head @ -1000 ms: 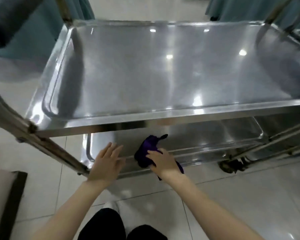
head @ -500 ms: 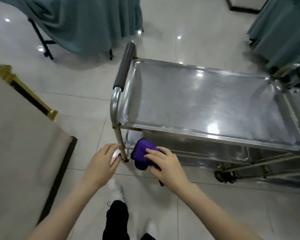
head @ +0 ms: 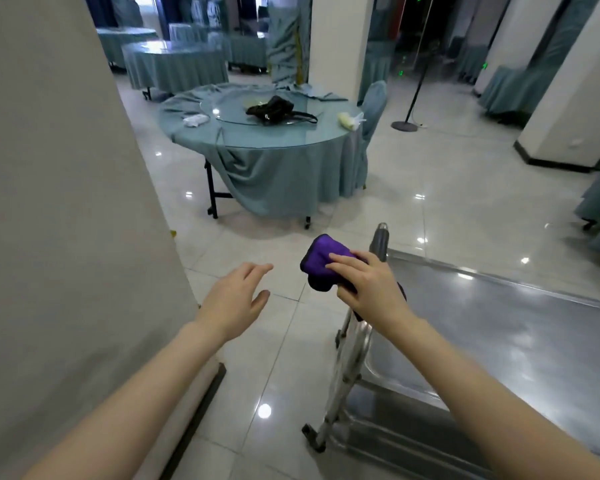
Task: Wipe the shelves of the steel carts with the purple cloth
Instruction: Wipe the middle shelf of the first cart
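My right hand (head: 368,289) holds the bunched purple cloth (head: 321,261) in the air, just left of the steel cart's grey handle (head: 380,239). The cart's top shelf (head: 499,323) fills the lower right, bare and shiny, and a lower shelf (head: 395,393) shows under its left end. My left hand (head: 238,301) hovers over the floor with its fingers spread and relaxed, holding nothing, to the left of the cloth.
A wide beige pillar (head: 66,202) with a dark base stands close on the left. Ahead is a round table (head: 264,140) under a teal cloth, with a black bag (head: 274,109) on its glass top. More draped tables and white pillars lie beyond. The tiled floor is glossy.
The view has risen from the lower shelf to above the cart and turned left. My right hand has lifted the cloth from the lower shelf up beside the handle. My left hand has left the cart.
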Demonstrator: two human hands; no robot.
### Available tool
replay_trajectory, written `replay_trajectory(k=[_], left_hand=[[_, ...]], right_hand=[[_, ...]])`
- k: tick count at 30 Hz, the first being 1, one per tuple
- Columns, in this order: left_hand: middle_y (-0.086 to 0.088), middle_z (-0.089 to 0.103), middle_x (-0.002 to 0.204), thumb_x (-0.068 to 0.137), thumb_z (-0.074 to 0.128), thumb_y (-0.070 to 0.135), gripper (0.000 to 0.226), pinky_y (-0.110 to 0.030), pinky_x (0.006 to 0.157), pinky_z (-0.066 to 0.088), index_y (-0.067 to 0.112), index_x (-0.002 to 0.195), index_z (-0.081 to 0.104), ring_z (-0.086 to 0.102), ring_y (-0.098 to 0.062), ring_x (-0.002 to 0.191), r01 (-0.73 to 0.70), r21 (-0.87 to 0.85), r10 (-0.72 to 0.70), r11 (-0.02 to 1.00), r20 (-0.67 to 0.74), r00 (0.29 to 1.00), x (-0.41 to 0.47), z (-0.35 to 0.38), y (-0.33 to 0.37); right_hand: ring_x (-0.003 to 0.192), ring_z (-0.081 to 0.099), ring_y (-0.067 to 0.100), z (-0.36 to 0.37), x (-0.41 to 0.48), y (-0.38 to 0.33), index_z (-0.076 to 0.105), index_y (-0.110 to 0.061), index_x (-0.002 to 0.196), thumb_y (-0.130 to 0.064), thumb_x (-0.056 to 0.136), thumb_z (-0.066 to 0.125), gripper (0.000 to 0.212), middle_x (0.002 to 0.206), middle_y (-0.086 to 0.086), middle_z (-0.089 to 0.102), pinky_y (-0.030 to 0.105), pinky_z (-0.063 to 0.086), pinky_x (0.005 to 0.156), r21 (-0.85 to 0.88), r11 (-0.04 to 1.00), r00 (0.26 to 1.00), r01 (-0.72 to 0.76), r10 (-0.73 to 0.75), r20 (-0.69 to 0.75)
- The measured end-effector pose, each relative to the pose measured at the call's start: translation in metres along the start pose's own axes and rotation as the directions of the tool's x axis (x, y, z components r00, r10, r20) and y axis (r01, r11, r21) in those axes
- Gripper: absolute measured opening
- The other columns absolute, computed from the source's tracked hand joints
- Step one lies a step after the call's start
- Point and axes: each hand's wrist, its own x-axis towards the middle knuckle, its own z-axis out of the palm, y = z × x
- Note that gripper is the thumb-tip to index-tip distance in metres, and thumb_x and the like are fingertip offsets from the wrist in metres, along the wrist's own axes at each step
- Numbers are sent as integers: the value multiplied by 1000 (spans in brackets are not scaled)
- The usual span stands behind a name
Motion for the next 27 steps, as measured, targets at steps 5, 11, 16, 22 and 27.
replay_trajectory(k=[5,11,16,22,27], left_hand=[[3,48,136,96,48,33,47,-34,96,41,25,142,39,48,-21,120,-41,40,40,998,16,999,71,-18,-63],[6,47,133,96,48,36,47,-28,91,41,28,141,39,52,-18,112,-134,72,131,988,44,990,181,2,-110],[2,50,129,95,48,34,44,-33,94,42,25,138,42,51,-22,114,-223,106,212,969,108,971,299,28,-143],[-2,52,125,94,47,31,41,-36,89,42,22,134,46,53,-26,111,-278,167,245,946,194,950,457,49,-174],[-1,52,126,94,44,33,40,-36,86,40,25,134,45,52,-26,111,-350,199,294,915,261,919,584,82,-188]], right_hand=[[135,39,27,34,86,-11,62,-23,130,-19,90,60,40,143,-14,50,43,36,103,-70,997,1000,-17,19,23],[137,36,22,77,182,20,60,-27,132,-22,93,55,39,145,-18,46,38,35,104,-124,987,992,-98,106,62],[135,37,21,111,273,74,60,-28,131,-21,92,54,39,144,-19,46,38,35,102,-134,978,984,-159,168,64],[132,42,25,124,383,157,64,-23,127,-19,90,57,38,141,-14,52,40,38,101,-91,957,960,-277,280,16],[135,38,24,136,455,228,62,-26,128,-21,91,55,39,143,-17,50,40,35,103,-117,910,916,-398,402,11]])
